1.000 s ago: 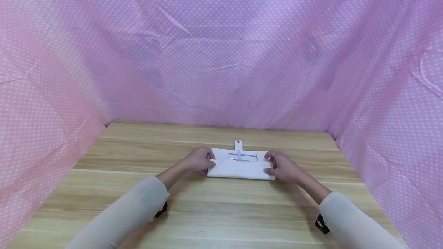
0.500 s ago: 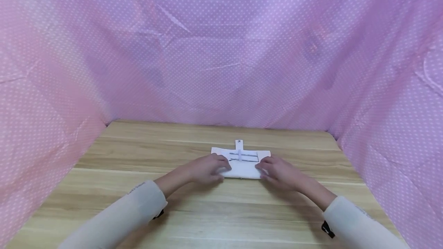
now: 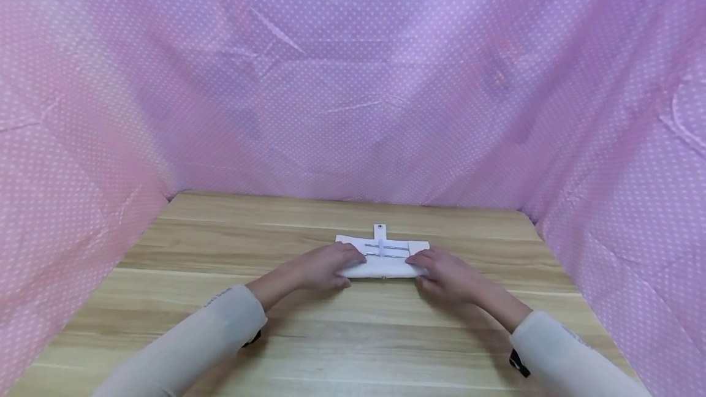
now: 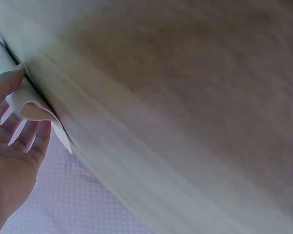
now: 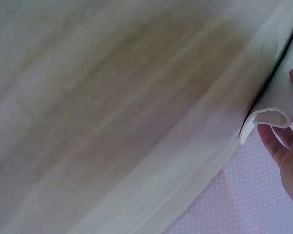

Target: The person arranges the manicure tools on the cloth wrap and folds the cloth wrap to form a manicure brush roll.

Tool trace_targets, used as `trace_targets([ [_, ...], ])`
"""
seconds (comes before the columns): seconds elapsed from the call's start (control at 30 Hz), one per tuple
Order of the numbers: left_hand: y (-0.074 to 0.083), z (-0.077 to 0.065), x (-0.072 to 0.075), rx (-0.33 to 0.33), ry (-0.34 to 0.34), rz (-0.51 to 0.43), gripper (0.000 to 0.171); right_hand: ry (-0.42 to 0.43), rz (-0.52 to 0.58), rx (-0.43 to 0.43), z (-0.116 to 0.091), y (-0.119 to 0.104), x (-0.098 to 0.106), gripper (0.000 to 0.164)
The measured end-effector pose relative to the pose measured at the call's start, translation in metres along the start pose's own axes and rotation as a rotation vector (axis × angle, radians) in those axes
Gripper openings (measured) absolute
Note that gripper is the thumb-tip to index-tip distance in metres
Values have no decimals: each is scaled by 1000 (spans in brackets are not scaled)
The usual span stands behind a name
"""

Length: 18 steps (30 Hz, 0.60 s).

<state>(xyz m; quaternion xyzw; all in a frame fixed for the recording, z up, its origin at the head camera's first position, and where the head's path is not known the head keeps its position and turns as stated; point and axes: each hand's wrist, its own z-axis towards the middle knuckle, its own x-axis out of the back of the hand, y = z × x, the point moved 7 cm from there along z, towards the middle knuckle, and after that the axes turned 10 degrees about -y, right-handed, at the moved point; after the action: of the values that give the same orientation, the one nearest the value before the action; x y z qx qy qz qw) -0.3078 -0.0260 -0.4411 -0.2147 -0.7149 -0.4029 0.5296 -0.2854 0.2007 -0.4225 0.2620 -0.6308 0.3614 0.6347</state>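
Note:
A white roll-up pouch (image 3: 382, 270) lies in the middle of the table, its near side folded over into a roll. Thin metal sticks (image 3: 394, 247) lie in it under a small band, and a snap strap (image 3: 380, 231) points to the far side. My left hand (image 3: 326, 266) holds the roll's left part, thumb on the near side and fingers over the top. At the right part, my right hand (image 3: 451, 273) grips it the same way. Both wrist views show the rolled end as an open loop, at the left hand (image 4: 14, 161) and the right hand (image 5: 290, 158).
The wood-grain table (image 3: 353, 336) carries the pouch. Pink dotted cloth (image 3: 353, 109) hangs round its back and sides. A dark strap piece (image 3: 518, 363) shows under the right sleeve, and another (image 3: 252, 339) under the left.
Both hands have moved inward from the pouch's ends onto its rolled near part. The near edge has shifted slightly away from me, and the folded part looks narrower.

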Motion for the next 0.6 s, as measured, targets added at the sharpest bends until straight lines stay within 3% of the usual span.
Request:
trace_targets([
  [0.13, -13, 1, 4, 42, 39, -228, 37, 19, 119, -55, 2, 10, 4, 34],
  [0.27, -29, 2, 8, 92, 123, -419, 27, 54, 253, -136, 5, 26, 6, 33],
  [0.4, -47, 7, 12, 158, 210, -499, 25, 78, 361, -218, 10, 44, 4, 32],
  [0.6, -65, 14, 16, 274, 282, -551, 22, 102, 438, -297, 18, 62, 2, 28],
])
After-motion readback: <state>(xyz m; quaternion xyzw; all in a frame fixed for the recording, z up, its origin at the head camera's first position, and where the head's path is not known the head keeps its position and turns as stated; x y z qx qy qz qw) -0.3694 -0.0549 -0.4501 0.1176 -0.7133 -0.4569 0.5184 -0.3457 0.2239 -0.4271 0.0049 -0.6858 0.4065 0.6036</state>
